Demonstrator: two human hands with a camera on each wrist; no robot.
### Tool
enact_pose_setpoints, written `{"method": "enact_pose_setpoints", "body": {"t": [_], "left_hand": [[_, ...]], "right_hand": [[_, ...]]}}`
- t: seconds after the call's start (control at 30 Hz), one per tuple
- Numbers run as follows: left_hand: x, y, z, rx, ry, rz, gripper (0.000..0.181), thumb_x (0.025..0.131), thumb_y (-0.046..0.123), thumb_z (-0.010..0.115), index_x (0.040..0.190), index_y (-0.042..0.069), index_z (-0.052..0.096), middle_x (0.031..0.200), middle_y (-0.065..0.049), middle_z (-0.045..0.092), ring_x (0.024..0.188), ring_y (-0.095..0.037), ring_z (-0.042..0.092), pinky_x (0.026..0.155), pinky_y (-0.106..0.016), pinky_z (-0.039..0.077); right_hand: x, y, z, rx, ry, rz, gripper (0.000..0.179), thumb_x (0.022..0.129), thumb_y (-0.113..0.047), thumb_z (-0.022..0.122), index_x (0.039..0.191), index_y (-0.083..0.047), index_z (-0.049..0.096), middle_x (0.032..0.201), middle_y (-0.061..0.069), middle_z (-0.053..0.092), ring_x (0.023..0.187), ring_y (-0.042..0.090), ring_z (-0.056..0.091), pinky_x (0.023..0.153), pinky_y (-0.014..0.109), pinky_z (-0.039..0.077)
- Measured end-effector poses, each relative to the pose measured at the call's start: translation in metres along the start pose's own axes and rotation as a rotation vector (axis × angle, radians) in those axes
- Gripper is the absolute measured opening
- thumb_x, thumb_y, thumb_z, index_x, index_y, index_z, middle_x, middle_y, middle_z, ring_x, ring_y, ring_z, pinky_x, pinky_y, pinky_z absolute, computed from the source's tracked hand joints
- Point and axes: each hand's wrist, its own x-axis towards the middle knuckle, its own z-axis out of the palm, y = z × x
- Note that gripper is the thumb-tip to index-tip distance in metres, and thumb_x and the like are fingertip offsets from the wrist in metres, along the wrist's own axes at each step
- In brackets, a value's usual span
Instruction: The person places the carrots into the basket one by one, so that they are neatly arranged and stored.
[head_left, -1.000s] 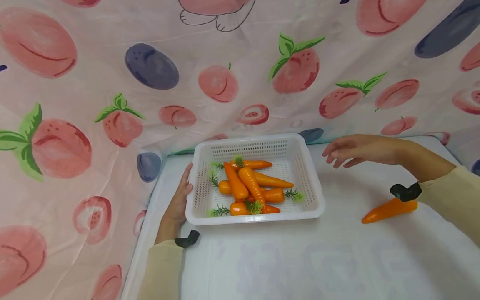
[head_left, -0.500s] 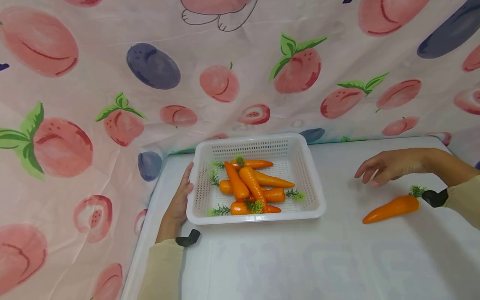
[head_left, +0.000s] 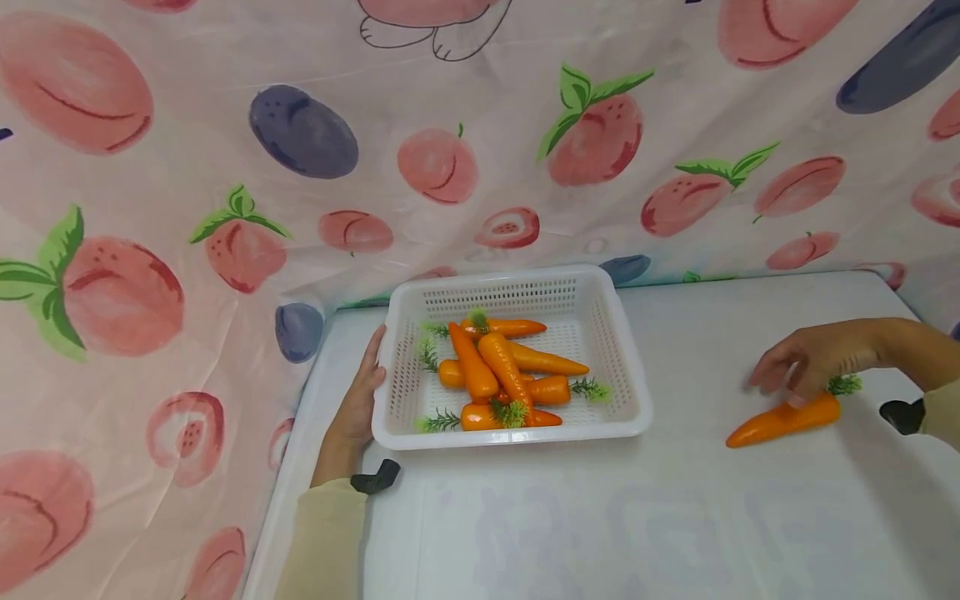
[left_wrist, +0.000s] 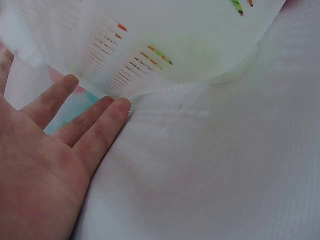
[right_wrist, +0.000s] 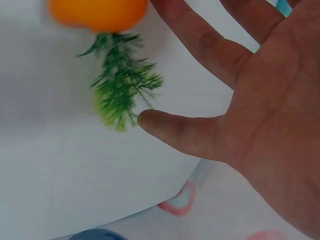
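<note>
A white plastic basket [head_left: 637, 367] with slotted walls holds several orange carrots [head_left: 474, 367] with green tops. My left hand [head_left: 354, 408] rests against the basket's left side, and its straight fingertips [left_wrist: 120, 106] meet the lower wall in the left wrist view. On the right lies a single carrot [head_left: 772, 423], tip to the left and green top [right_wrist: 125, 82] to the right. My right hand [head_left: 832, 358] hovers right over this carrot, overlapping its upper edge in the head view. Its fingers are spread in the right wrist view, with the thumb [right_wrist: 175, 131] beside the leafy top.
The table wears a white cloth [head_left: 600, 525]. Behind it and along the left hangs a fruit-printed curtain [head_left: 442, 92], with the basket standing close to its foot. A dark strap piece [head_left: 375, 477] sits at the left wrist, another [head_left: 902, 415] at the right.
My right hand has moved right and toward me, from beside the basket to over the single carrot, uncovering its green top. The left hand and basket have stayed put.
</note>
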Motion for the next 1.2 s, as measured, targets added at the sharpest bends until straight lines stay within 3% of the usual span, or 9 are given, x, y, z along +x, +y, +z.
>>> {"method": "enact_pose_setpoints", "body": {"t": [0.23, 0.5, 0.8, 1.2], "left_hand": [[0.001, -0.001, -0.001, 0.004, 0.000, 0.002, 0.071, 0.102, 0.038, 0.052, 0.162, 0.043, 0.014, 0.169, -0.007, 0.020, 0.133, -0.021, 0.050, 0.100, -0.034, 0.051], [0.001, -0.001, -0.001, 0.009, 0.007, -0.001, 0.070, 0.102, 0.036, 0.050, 0.162, 0.044, 0.014, 0.170, -0.008, 0.020, 0.133, -0.021, 0.050, 0.100, -0.035, 0.052], [0.002, -0.002, -0.003, 0.005, 0.002, 0.005, 0.071, 0.102, 0.038, 0.051, 0.162, 0.044, 0.013, 0.170, -0.006, 0.019, 0.131, -0.018, 0.051, 0.099, -0.034, 0.052], [0.001, -0.001, -0.001, 0.009, 0.001, -0.001, 0.071, 0.102, 0.036, 0.051, 0.162, 0.044, 0.013, 0.170, -0.007, 0.018, 0.133, -0.018, 0.050, 0.100, -0.033, 0.051]], "right_hand": [[0.005, 0.021, 0.006, 0.050, 0.015, 0.050, 0.052, 0.085, -0.014, 0.080, 0.134, -0.008, 0.065, 0.130, 0.009, 0.065, 0.116, 0.022, 0.057, 0.092, 0.039, 0.058], [0.009, 0.038, 0.015, 0.080, 0.045, 0.025, 0.051, 0.081, -0.011, 0.082, 0.129, -0.007, 0.067, 0.120, 0.008, 0.060, 0.110, 0.022, 0.051, 0.087, 0.029, 0.056], [0.012, 0.043, 0.017, 0.068, 0.062, -0.007, 0.044, 0.081, -0.010, 0.083, 0.122, -0.007, 0.069, 0.112, 0.010, 0.062, 0.097, 0.019, 0.055, 0.084, 0.027, 0.053], [0.012, 0.044, 0.016, 0.045, 0.047, -0.014, 0.036, 0.087, -0.018, 0.079, 0.121, -0.009, 0.070, 0.112, 0.007, 0.066, 0.095, 0.018, 0.057, 0.083, 0.028, 0.052]]}}
